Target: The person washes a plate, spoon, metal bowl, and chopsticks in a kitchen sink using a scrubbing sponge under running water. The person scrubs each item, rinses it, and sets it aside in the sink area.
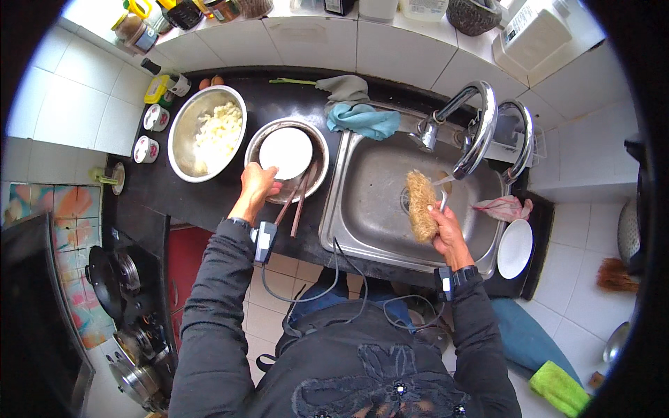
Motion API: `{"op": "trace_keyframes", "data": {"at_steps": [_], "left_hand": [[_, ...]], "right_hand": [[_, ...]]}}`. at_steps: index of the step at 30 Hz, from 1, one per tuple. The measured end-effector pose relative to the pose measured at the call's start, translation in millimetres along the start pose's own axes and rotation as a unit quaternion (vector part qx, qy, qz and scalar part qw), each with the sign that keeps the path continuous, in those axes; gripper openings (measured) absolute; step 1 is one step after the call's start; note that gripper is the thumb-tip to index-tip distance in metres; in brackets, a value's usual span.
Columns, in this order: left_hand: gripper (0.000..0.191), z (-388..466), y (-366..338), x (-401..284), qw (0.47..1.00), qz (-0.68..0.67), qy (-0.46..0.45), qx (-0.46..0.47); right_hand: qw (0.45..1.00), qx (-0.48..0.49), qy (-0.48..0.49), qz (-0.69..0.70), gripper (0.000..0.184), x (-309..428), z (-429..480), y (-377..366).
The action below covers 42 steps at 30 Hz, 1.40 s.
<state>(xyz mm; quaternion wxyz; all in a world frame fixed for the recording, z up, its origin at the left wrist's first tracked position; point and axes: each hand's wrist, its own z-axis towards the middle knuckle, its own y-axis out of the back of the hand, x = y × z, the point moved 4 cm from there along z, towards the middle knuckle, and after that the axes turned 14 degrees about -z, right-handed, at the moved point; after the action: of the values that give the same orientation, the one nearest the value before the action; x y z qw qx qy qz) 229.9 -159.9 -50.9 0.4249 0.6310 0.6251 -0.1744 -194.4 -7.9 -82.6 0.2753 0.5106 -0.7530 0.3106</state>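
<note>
My left hand is at the near left rim of a steel basin, its thumb at the edge of a white bowl inside. Whether the fingers grip the bowl cannot be told. Two brown chopsticks lean out over the basin's near rim. Above the stainless steel sink, my right hand holds a tan loofah scrubber. A shiny metal utensil, probably a spoon, shows in the same hand. The chrome faucet's spout is just above it, with what looks like running water.
Left of the basin is a large steel bowl of pale food pieces. A blue cloth drapes over the sink's back left corner. A white dish and a pink-and-white cloth sit at the right. Cables hang from both wrist devices.
</note>
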Motion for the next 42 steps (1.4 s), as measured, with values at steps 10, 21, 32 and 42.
{"op": "trace_keyframes", "data": {"at_steps": [10, 21, 32, 42], "left_hand": [[0.03, 19.9, -16.9, -5.9, 0.991, 0.083, -0.066, -0.083], [0.014, -54.6, -22.6, -47.7, 0.946, 0.059, -0.32, -0.012], [0.017, -126.1, -204.4, 3.1, 0.942, 0.071, -0.284, 0.163], [0.022, -103.0, -297.9, 104.4, 0.936, 0.172, -0.194, 0.238]], "right_hand": [[1.0, -0.008, -0.001, 0.015, 0.016, -11.2, 0.2, 14.1], [0.999, -0.03, 0.01, 0.033, 0.017, -7.4, -7.6, 45.7], [0.997, -0.051, 0.002, 0.053, 0.021, -17.2, -28.5, 93.5], [0.996, -0.076, -0.016, 0.048, 0.019, -28.9, -48.8, 125.3]]}}
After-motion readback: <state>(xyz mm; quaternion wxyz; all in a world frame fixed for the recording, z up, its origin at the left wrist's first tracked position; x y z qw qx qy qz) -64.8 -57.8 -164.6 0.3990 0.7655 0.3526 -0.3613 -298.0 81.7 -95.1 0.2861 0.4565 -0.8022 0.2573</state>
